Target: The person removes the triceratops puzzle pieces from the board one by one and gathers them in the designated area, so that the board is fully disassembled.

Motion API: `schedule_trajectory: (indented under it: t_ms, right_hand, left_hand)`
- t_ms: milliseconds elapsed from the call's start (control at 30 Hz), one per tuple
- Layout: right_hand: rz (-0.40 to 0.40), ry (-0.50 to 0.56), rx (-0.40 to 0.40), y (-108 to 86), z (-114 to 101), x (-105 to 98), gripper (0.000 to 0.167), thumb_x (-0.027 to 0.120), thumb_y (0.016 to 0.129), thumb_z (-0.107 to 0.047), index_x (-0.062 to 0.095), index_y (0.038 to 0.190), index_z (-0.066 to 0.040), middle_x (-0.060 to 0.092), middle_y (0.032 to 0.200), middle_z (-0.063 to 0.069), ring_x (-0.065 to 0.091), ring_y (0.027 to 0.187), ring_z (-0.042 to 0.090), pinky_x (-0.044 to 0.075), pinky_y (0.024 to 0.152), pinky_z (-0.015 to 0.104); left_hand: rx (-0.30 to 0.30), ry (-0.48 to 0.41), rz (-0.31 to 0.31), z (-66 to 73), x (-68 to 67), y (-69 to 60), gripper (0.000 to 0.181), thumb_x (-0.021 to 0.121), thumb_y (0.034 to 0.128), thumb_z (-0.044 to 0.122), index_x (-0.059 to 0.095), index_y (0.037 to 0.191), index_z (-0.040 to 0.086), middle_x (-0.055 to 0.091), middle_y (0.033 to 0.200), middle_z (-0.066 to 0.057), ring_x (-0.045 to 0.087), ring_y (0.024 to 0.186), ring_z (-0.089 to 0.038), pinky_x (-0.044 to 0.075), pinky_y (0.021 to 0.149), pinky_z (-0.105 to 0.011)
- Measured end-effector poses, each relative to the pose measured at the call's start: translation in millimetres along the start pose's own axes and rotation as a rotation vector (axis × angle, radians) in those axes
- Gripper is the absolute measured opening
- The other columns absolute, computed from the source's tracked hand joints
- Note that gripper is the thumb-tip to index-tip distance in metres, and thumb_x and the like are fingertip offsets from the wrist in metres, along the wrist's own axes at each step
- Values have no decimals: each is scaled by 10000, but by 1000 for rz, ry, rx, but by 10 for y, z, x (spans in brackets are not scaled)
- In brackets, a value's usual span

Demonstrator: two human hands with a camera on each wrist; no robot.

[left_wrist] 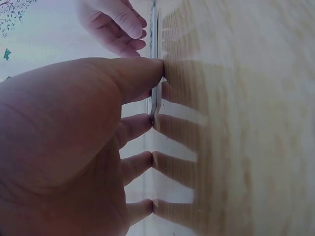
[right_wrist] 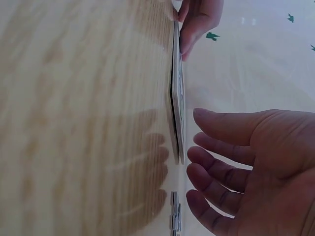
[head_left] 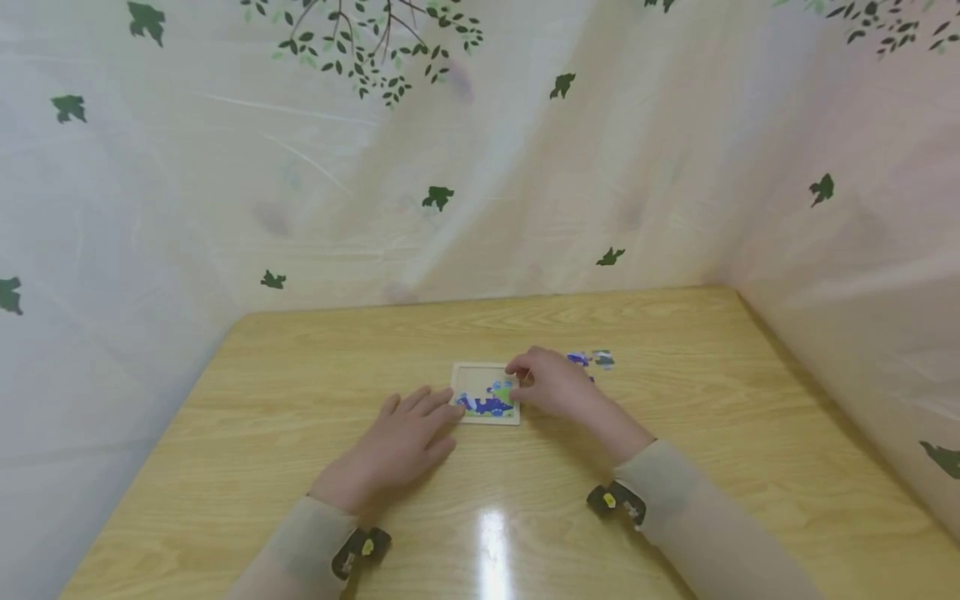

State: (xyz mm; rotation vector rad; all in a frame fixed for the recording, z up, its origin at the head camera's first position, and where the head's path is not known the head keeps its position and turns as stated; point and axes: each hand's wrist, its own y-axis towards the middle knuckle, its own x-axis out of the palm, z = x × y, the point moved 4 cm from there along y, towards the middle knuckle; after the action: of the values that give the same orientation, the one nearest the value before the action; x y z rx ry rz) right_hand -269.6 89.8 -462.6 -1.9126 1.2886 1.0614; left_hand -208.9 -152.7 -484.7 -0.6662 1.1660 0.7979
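A small square jigsaw puzzle board [head_left: 489, 421] with a pale wooden rim lies flat on the table. Blue, purple and green pieces [head_left: 486, 406] fill its lower and right part; bare wood shows in the upper left. My left hand [head_left: 405, 437] is spread at the board's left side, its fingers fairly straight and touching the rim and table. Over the right edge hovers my right hand [head_left: 557, 385], fingers loosely bent. In the right wrist view nothing shows between that hand's thumb and fingers [right_wrist: 216, 164], which stand apart from the board [right_wrist: 177, 98].
Loose puzzle pieces [head_left: 603, 359] lie on the table behind my right hand, some partly hidden by it. The glossy wooden table [head_left: 300, 367] meets pale curtains [head_left: 510, 242] printed with leaves at the back and sides.
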Motion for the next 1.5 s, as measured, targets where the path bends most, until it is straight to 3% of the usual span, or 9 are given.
schedule_trajectory:
  t_ms: [667, 1500]
  right_hand:
    - [6, 13, -1, 3, 65, 72, 338, 865, 985, -237, 799, 1282, -91, 711, 1194, 38, 646, 1112, 247, 566, 1019, 482]
    - [7, -3, -11, 12, 71, 104, 266, 877, 975, -223, 797, 1197, -101, 680, 1144, 23, 616, 1058, 231, 553, 1005, 463]
  left_hand:
    - [9, -3, 1, 10, -6, -11, 519, 570, 1159, 367, 544, 1646, 192, 361, 1777, -105, 263, 1645, -439, 141, 1290, -763]
    - [7, -3, -2, 10, -4, -7, 507, 572, 1160, 356, 553, 1640, 191, 369, 1773, -106, 268, 1644, -437, 151, 1288, -765]
